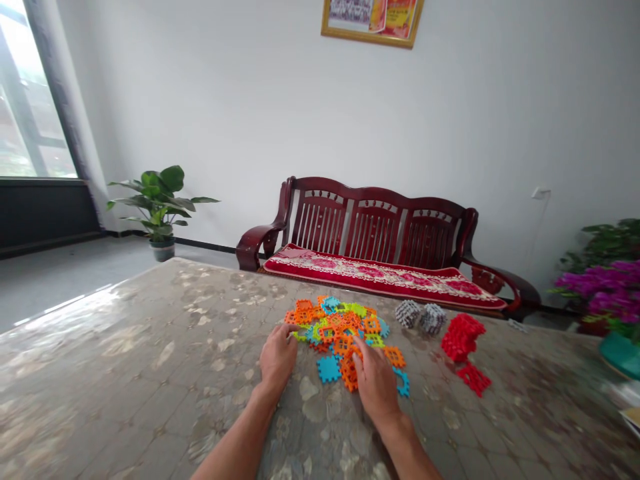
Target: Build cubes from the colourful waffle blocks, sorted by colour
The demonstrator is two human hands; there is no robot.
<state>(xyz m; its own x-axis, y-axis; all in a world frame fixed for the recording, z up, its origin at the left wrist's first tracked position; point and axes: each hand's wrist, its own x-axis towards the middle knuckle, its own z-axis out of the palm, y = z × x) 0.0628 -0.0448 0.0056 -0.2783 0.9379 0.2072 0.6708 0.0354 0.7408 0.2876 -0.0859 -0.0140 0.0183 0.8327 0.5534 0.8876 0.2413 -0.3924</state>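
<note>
A heap of flat interlocking plastic tiles [340, 327] in orange, blue and green lies in the middle of the table. My left hand [277, 358] rests at the heap's left edge, fingers curled, fingertips touching the tiles. My right hand [376, 385] lies on the heap's near right side, fingers stretched over orange tiles. A blue tile [329, 369] sits between the two hands. Two grey-white tile cubes [421, 316] stand right of the heap. A red tile structure [461, 337] and a loose red piece [473, 378] lie further right.
The table [150, 373] has a marbled glossy top. Behind it stands a dark wooden bench [380, 233] with a red cushion. A potted plant [161, 200] is at the back left; purple flowers [607, 287] and a teal dish [620, 353] are at the right edge.
</note>
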